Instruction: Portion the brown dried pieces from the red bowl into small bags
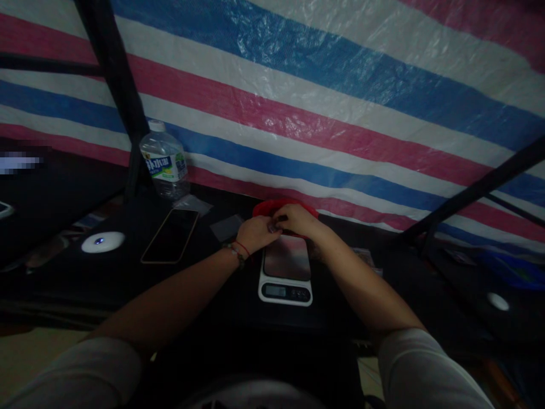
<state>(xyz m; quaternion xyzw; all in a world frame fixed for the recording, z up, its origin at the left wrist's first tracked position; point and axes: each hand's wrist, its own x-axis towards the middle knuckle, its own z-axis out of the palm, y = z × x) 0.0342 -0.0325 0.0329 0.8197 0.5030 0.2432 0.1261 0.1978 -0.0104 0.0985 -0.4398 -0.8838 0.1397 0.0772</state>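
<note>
Behind the digital scale (287, 258), my left hand (254, 233) and my right hand (296, 220) meet with their fingertips pressed together. A small, dark purplish thing shows between the fingers, too blurred to name. Beneath and beyond both hands lies a red item (284, 205), perhaps a shallow container, mostly covered by them. The scale is white with a shiny metal plate; nothing rests on the plate, and its display digits are not clearly legible. A small clear plastic bag (226, 227) lies flat beside my left hand.
Left of my left arm lie a phone (171, 236) and a white oval device (103, 242). A large clear bottle (165, 162) stands by a dark metal post. Small packets (365, 258) lie beyond my right forearm. Striped sheeting (298, 113) hangs behind the black table.
</note>
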